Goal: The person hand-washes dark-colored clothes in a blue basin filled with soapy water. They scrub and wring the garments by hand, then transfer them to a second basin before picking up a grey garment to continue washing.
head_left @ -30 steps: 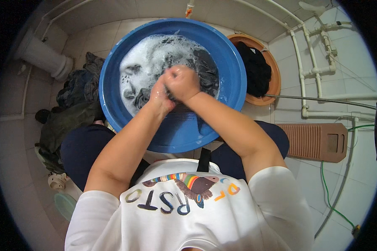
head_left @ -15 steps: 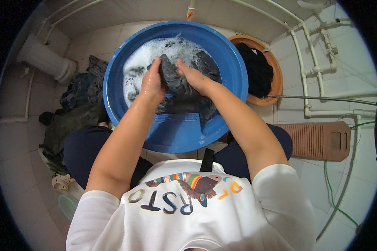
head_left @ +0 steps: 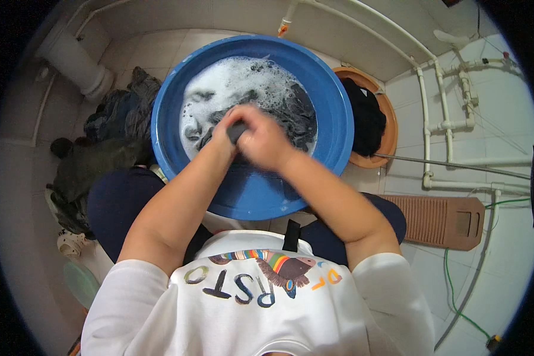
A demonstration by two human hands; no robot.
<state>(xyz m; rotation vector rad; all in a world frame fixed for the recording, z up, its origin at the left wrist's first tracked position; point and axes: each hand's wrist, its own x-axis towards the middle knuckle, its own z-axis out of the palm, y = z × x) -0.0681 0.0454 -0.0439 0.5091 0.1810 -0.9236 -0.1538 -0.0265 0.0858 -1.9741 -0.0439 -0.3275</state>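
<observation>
A large blue basin [head_left: 255, 207] stands between my knees, holding suds [head_left: 210, 80] and soaked cloth. My left hand [head_left: 222, 132] and my right hand [head_left: 262, 141] meet over its near half, closed around a bunched part of a dark grey garment [head_left: 237, 132]. A bit of that cloth shows between the two hands; the rest of their grip is hidden. Motion blurs the right hand. More wet dark grey cloth [head_left: 299, 115] lies in the foam beyond it, and I cannot tell whether it is the same piece.
An orange basin [head_left: 390, 127] with black clothing [head_left: 365, 115] stands at the right. Nearer me on that side lies a brown washboard [head_left: 433, 221]. Dark clothes [head_left: 104, 163] are heaped on the left floor, near a pale sandal [head_left: 71, 243]. White pipes [head_left: 427, 118] run along the wall.
My hands were apart, spreading the grey cloth between them. They have now come together and nearer to me, closing on a bunch of it. The view has shifted slightly.
</observation>
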